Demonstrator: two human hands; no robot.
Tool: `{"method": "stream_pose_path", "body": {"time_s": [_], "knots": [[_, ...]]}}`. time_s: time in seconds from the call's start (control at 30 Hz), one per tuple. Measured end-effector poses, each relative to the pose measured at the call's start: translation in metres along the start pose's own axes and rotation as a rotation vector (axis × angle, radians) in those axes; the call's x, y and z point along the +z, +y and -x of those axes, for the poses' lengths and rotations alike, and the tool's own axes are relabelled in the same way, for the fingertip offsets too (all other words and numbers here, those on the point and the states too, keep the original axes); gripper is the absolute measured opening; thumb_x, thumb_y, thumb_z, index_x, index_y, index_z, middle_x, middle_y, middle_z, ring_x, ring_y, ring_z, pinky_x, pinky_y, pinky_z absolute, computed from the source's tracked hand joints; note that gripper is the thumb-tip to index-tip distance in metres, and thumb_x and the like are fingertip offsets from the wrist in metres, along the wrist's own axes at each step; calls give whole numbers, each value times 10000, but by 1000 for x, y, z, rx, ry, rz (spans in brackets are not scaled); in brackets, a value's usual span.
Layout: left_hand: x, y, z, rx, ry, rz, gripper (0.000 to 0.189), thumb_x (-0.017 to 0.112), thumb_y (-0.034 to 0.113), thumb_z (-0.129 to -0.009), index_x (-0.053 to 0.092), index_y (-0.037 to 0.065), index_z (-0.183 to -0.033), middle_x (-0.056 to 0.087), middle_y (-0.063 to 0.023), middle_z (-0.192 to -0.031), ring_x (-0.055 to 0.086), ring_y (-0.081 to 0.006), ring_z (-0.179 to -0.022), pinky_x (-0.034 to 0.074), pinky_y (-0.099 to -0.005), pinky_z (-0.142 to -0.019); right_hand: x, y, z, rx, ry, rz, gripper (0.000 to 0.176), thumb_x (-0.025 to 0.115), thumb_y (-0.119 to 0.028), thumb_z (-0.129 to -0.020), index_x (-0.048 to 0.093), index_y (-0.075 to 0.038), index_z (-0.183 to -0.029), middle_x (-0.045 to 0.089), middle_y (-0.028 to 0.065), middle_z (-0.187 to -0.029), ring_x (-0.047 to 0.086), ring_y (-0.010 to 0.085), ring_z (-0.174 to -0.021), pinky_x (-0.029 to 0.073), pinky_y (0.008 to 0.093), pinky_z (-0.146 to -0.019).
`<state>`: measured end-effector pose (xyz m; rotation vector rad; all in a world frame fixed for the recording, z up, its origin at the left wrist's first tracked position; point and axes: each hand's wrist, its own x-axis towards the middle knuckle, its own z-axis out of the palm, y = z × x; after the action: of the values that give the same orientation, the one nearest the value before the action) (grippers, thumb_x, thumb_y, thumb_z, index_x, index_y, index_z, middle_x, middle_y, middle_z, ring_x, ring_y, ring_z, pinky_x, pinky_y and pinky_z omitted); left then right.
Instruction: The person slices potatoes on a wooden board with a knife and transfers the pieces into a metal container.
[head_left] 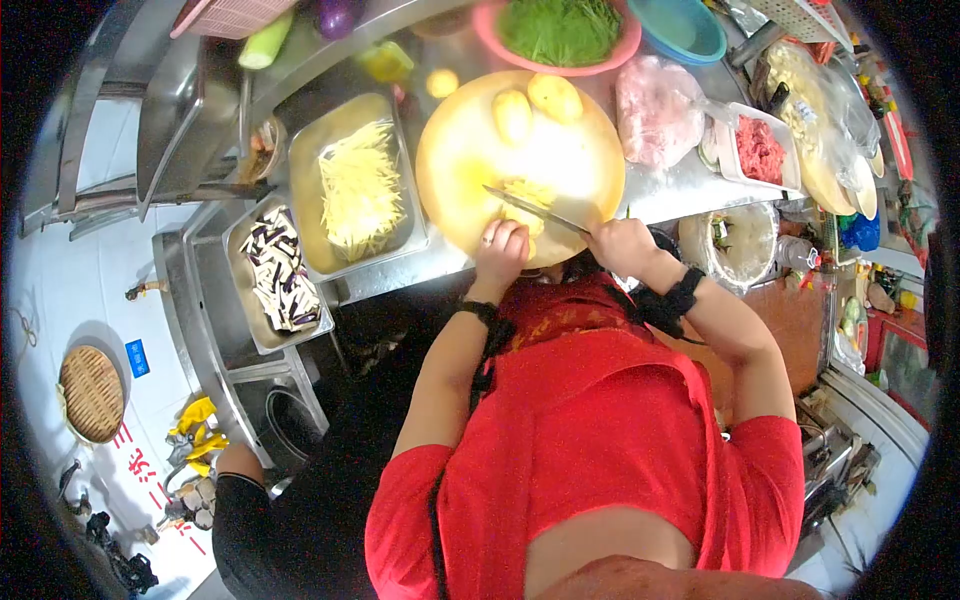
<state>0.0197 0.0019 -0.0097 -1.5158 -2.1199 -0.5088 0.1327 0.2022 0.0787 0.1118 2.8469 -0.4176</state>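
A kitchen knife (545, 213) lies across a partly cut potato (522, 215), its tip pointing left. My right hand (625, 247) is closed around the knife's handle. My left hand (503, 250) has its fingers curled onto the near side of the potato, just below the blade. Thin potato shreds (527, 190) lie beyond the knife. All of this rests on a round cutting board (450, 150), where two whole peeled potatoes (513, 116) sit near the far edge.
Left of the board stand a metal tray (415, 238) of potato shreds and another with eggplant strips (277, 275). Behind is a pink basin (487, 35) of greens. To the right are a bag of meat (657, 112) and a white container of minced meat (760, 148).
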Motion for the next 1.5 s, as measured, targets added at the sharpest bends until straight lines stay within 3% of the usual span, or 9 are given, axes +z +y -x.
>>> {"method": "stream_pose_path", "body": {"time_s": [0.27,0.67,0.77,0.87,0.93,1.03,1.27,1.33,1.5], "knots": [[-3,2,3,-16,37,36,109,628,84,-710,605,47,-811,515,-25,-902,528,-182,-908,442,-364,-832,9,0,1,-25,42,-20,277,459,-306,-891,539,-42,-860,599,152,-585,604,327,-518,478,440,-469],[-1,2,0,-65,33,62,157,631,80,-709,602,42,-859,519,-39,-898,530,-201,-914,456,-386,-834,0,-2,2,-35,-12,19,298,456,-311,-903,526,-28,-839,597,155,-590,610,318,-533,482,425,-479],[2,1,3,-55,6,76,152,627,75,-710,602,40,-855,515,-38,-890,526,-198,-918,459,-381,-832,25,-2,3,-55,56,47,283,482,-301,-889,520,-29,-823,586,139,-561,597,298,-490,476,398,-445],[7,-2,6,13,13,10,144,618,69,-714,597,39,-853,513,-37,-889,525,-198,-918,460,-381,-839,14,-4,0,-1,15,41,222,476,-245,-854,554,-38,-830,614,152,-607,626,299,-530,493,437,-478],[-2,1,-1,-63,38,103,135,617,66,-706,599,42,-838,508,-34,-881,526,-194,-910,461,-375,-835,10,-2,3,-15,-46,24,245,470,-265,-866,556,-39,-829,615,159,-612,618,317,-522,491,438,-482],[5,3,8,-41,-9,16,161,618,68,-697,598,46,-855,503,-34,-878,528,-204,-907,462,-370,-829,9,-4,7,-24,47,-59,297,458,-315,-888,566,-44,-835,611,161,-604,605,350,-525,491,442,-498],[3,-2,5,-89,-15,114,169,641,98,-701,615,63,-865,527,-43,-893,527,-232,-918,453,-356,-815,7,-2,1,9,22,7,283,469,-305,-882,567,-44,-834,608,152,-593,612,327,-523,493,434,-489],[-4,3,11,-241,-15,203,183,634,67,-733,602,71,-913,540,-50,-916,520,-241,-957,432,-391,-866,7,-1,8,-46,73,-9,280,474,-307,-878,563,-44,-833,608,142,-588,613,315,-511,493,422,-475],[-8,2,14,-210,-39,227,208,636,67,-743,602,87,-948,535,-47,-933,519,-253,-943,434,-385,-852,20,-7,2,-12,35,18,267,469,-299,-882,549,-48,-840,609,138,-590,616,305,-518,491,420,-472]]}}
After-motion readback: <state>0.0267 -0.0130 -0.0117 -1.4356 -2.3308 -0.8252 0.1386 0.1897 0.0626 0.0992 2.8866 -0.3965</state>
